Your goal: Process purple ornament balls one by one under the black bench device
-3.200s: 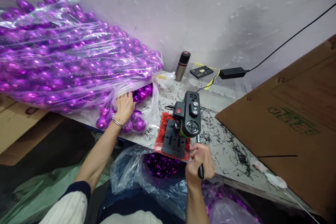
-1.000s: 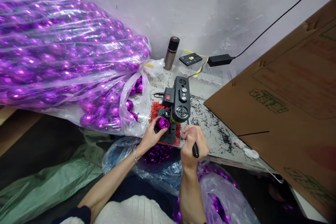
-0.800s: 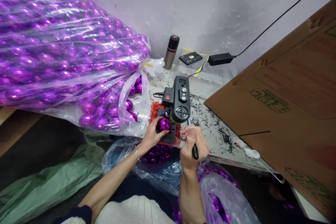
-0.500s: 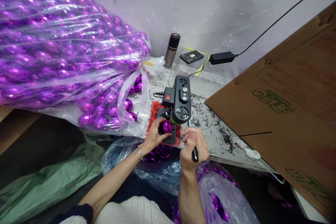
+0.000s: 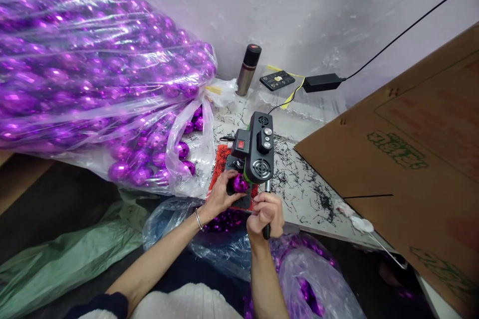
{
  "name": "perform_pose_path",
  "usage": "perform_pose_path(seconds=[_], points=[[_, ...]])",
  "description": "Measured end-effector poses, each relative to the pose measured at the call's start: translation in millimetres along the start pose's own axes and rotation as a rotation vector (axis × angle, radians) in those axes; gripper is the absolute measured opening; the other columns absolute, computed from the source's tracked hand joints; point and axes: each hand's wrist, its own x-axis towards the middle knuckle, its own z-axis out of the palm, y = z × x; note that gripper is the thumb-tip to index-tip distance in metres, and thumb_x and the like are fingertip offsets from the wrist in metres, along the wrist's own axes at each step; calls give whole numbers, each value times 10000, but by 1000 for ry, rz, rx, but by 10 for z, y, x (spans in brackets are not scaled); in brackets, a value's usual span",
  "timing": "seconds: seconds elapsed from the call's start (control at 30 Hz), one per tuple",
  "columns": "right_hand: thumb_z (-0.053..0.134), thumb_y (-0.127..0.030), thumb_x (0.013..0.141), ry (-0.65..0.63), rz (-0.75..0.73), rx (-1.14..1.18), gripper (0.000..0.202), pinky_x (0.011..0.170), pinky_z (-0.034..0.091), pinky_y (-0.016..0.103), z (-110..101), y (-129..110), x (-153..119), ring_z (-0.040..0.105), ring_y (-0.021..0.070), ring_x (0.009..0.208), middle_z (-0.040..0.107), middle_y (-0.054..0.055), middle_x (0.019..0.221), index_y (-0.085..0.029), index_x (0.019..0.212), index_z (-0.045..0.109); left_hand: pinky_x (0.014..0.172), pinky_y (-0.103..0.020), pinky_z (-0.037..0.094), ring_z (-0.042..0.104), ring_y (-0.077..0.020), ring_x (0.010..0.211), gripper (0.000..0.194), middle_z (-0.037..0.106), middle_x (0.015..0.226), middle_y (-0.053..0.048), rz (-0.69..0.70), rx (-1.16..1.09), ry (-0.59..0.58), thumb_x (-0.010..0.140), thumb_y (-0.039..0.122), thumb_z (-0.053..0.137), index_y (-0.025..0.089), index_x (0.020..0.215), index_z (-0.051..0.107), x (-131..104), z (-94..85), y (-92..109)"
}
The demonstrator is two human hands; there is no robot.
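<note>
Desk: Entry one, your left?

Operator: On my remote feed, left hand (image 5: 223,190), one: thumb and fingers partly closed, gripping one shiny purple ball (image 5: 240,184).

Desk: Ball's location?

Operator: Taking the black machine (image 5: 259,147) as my clock centre, seven o'clock, at the black base plate (image 5: 245,203). I cannot tell whether ball and machine touch.

Desk: Entry two, your right?

Operator: Right hand (image 5: 267,214), one: fist folded fully around a black lever handle (image 5: 266,232), six o'clock.

Desk: Surroundings?

Operator: I log one red mat (image 5: 220,162), beneath the plate; one clear bag (image 5: 172,147), ten o'clock, loaded with purple balls (image 5: 56,77); one black-capped bottle (image 5: 247,72), twelve o'clock; one power adapter (image 5: 323,82), toward two; one cardboard box (image 5: 404,174), three.
</note>
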Motion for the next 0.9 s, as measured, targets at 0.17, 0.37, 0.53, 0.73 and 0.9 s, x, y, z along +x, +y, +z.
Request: perform_pose_path(seconds=[0.17, 0.37, 0.53, 0.73, 0.9], points=[[399, -253, 1136, 14, -27, -5, 410, 668, 482, 321, 17, 58, -51, 586, 120, 611, 613, -28, 735, -226, 752, 540, 1162, -521, 564, 702, -343, 1340, 589, 722, 1392, -126, 14, 10, 4, 849, 414, 939, 250, 1328, 639, -15, 13, -15], [371, -244, 1144, 26, -20, -25, 420, 720, 514, 343, 15, 75, -102, 586, 119, 619, 619, -32, 740, -231, 757, 534, 1117, -513, 598, 726, -330, 1311, 578, 734, 1366, -121, 105, 79, 31, 878, 386, 919, 236, 1343, 611, -23, 37, -77], [371, -246, 1142, 18, -16, -48, 423, 739, 524, 357, 13, 83, -126, 595, 130, 629, 613, -29, 735, -240, 752, 537, 1104, -497, 611, 728, -321, 1315, 577, 730, 1384, -128, 152, 103, 29, 904, 382, 900, 234, 1368, 591, -26, 22, -61], [372, -272, 1150, 53, -22, -39, 449, 722, 531, 346, 49, 80, -99, 590, 121, 600, 607, -34, 710, -236, 732, 531, 1099, -502, 612, 730, -324, 1309, 585, 731, 1378, -124, 135, 103, 32, 896, 401, 906, 233, 1363, 597, -14, 36, -72], [366, -285, 1152, 77, -34, -34, 454, 754, 562, 359, 81, 120, -117, 583, 122, 587, 585, -42, 690, -239, 729, 525, 1108, -512, 605, 728, -329, 1313, 596, 729, 1372, -126, 131, 96, 46, 886, 399, 911, 235, 1366, 597, -13, 76, -130]])
